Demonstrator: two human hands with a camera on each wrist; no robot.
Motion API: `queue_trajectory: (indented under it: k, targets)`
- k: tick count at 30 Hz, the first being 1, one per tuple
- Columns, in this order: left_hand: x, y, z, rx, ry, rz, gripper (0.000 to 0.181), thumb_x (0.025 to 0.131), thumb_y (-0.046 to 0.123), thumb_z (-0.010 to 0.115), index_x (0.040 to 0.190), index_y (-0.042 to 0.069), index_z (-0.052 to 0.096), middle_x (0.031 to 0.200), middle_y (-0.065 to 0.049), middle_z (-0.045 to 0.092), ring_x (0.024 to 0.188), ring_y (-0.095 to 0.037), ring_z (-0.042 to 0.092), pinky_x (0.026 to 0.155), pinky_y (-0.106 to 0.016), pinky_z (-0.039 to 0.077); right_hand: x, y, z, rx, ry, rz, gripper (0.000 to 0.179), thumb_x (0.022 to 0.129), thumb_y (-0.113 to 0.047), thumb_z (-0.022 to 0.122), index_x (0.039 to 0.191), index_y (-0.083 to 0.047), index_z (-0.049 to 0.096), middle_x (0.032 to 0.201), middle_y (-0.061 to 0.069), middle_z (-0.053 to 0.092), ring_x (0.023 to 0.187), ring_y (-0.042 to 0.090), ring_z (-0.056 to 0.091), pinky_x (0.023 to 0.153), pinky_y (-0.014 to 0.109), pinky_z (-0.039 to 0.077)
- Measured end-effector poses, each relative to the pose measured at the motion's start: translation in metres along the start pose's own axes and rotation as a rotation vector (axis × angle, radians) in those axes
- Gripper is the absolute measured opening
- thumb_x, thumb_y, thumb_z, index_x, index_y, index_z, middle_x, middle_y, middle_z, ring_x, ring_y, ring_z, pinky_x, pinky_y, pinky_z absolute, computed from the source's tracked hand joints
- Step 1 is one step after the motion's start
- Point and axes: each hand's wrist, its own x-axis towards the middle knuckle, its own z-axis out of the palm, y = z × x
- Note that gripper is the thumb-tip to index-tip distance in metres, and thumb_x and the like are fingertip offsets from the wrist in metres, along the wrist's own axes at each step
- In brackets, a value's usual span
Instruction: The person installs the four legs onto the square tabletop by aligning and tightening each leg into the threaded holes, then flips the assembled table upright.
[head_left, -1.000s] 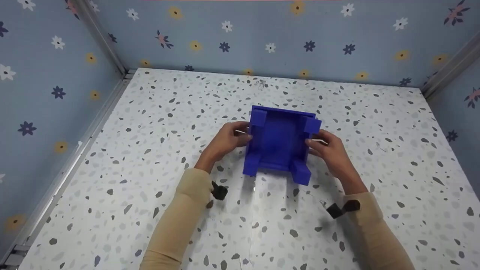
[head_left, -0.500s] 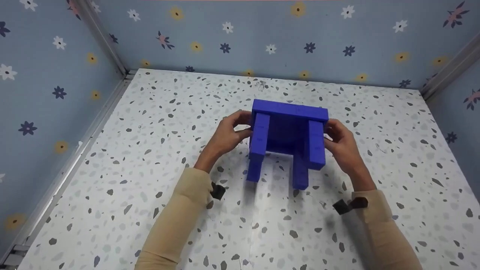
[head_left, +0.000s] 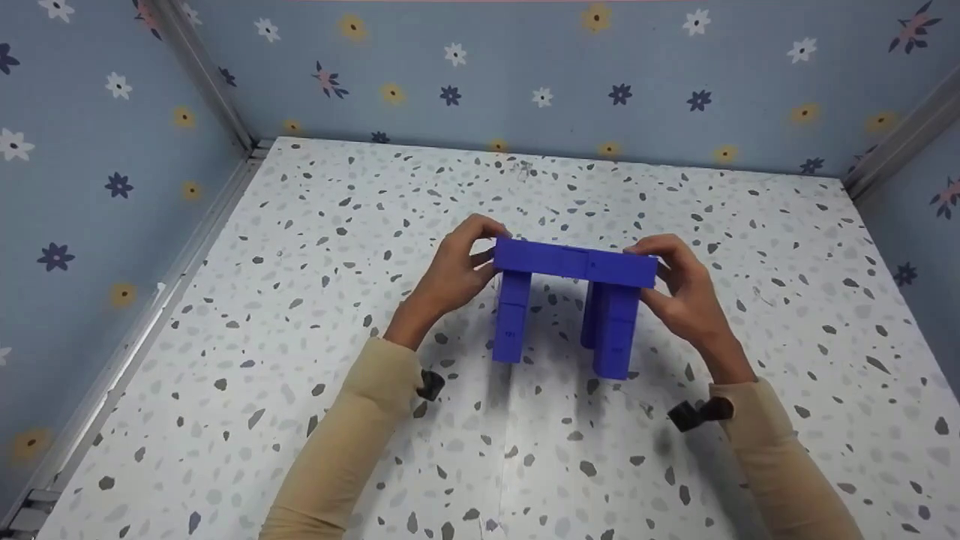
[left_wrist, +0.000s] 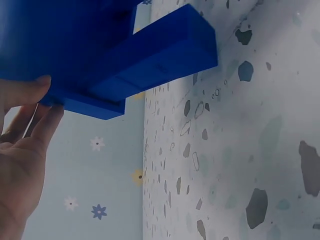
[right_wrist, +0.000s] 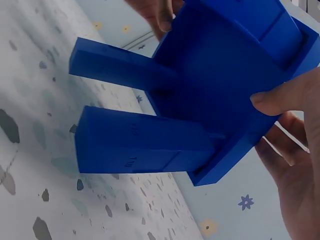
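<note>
A small blue four-legged table (head_left: 574, 261) is held between both hands over the speckled tabletop. Its legs (head_left: 511, 319) point downward, and one leg is hidden in the head view. My left hand (head_left: 454, 270) grips the left edge of its top, the thumb below and the fingers on the far side. On the right edge, my right hand (head_left: 679, 289) grips likewise; in the right wrist view its thumb (right_wrist: 272, 101) presses on the underside. The left wrist view shows a leg (left_wrist: 160, 55) standing out from the slab, above the speckled surface.
The white speckled tabletop (head_left: 315, 300) spreads out on all sides. Blue flowered panels (head_left: 510, 67) close off the back and both sides, joined at metal corner posts (head_left: 202, 67). A small black camera (head_left: 431, 385) sits on the left wrist, another (head_left: 686, 415) on the right.
The little table has been turned from its underside facing me, through a tilt, to its legs pointing down. The right hand has shifted slightly right; both hands keep their grip.
</note>
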Motion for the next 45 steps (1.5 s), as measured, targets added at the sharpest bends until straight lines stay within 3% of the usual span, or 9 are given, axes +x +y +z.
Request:
queue_trajectory:
  k: [4,9,19,33,36,40,45]
  targets:
    - [0.002,-0.001,0.003,0.069,0.004,0.095,0.027,0.089,-0.008,0.058,0.112,0.006,0.054,0.118,-0.009,0.052,0.120,-0.017,0.052,0.099,-0.030,0.047,0.001,-0.005,0.002,-0.100,-0.009,-0.091,0.039,0.074,0.023,0.062,0.110,0.016,0.051,0.113,0.025,0.053,0.110,0.032,0.054,0.100,0.027,0.046]
    - [0.004,-0.003,0.005,0.169,-0.006,0.193,0.030,0.087,-0.016,0.052,0.111,0.002,0.050,0.120,-0.012,0.049,0.120,-0.018,0.051,0.100,-0.025,0.045,0.001,0.008,0.000,-0.184,0.007,-0.177,0.038,0.072,0.025,0.062,0.107,0.015,0.052,0.114,0.027,0.052,0.112,0.033,0.054,0.103,0.028,0.044]
    - [0.006,-0.010,0.006,0.324,0.004,0.369,0.028,0.086,-0.019,0.050,0.108,-0.002,0.048,0.120,-0.015,0.048,0.119,-0.020,0.049,0.104,-0.022,0.041,0.000,0.026,-0.002,-0.329,0.013,-0.312,0.038,0.072,0.019,0.068,0.106,0.008,0.054,0.117,0.020,0.054,0.114,0.032,0.054,0.104,0.028,0.042]
    - [0.004,-0.011,0.007,0.610,-0.017,0.384,0.038,0.081,-0.018,0.052,0.112,0.002,0.043,0.125,-0.012,0.044,0.120,-0.019,0.046,0.103,-0.027,0.040,-0.003,0.039,-0.001,-0.465,-0.021,-0.416,0.051,0.066,0.018,0.075,0.109,0.007,0.050,0.120,0.022,0.051,0.118,0.032,0.051,0.105,0.022,0.039]
    - [0.003,-0.013,0.007,0.626,-0.021,0.395,0.038,0.081,-0.018,0.053,0.111,0.002,0.042,0.124,-0.013,0.044,0.118,-0.020,0.046,0.101,-0.028,0.041,-0.004,0.041,-0.001,-0.487,-0.042,-0.450,0.040,0.077,0.000,0.075,0.108,0.007,0.050,0.120,0.022,0.051,0.119,0.032,0.051,0.105,0.022,0.038]
    - [0.000,-0.015,0.007,0.650,-0.014,0.406,0.039,0.080,-0.015,0.058,0.110,0.002,0.042,0.123,-0.012,0.043,0.117,-0.020,0.046,0.101,-0.028,0.041,-0.007,0.042,-0.001,-0.528,-0.072,-0.474,0.039,0.088,-0.023,0.065,0.106,0.008,0.050,0.121,0.023,0.050,0.121,0.032,0.050,0.107,0.021,0.037]
    - [-0.004,-0.016,0.008,0.706,-0.008,0.412,0.038,0.081,-0.014,0.059,0.110,0.002,0.043,0.123,-0.012,0.043,0.119,-0.020,0.045,0.109,-0.028,0.036,-0.011,0.041,-0.001,-0.585,-0.101,-0.482,0.037,0.088,-0.022,0.063,0.107,0.008,0.051,0.124,0.023,0.050,0.121,0.032,0.049,0.108,0.021,0.035]
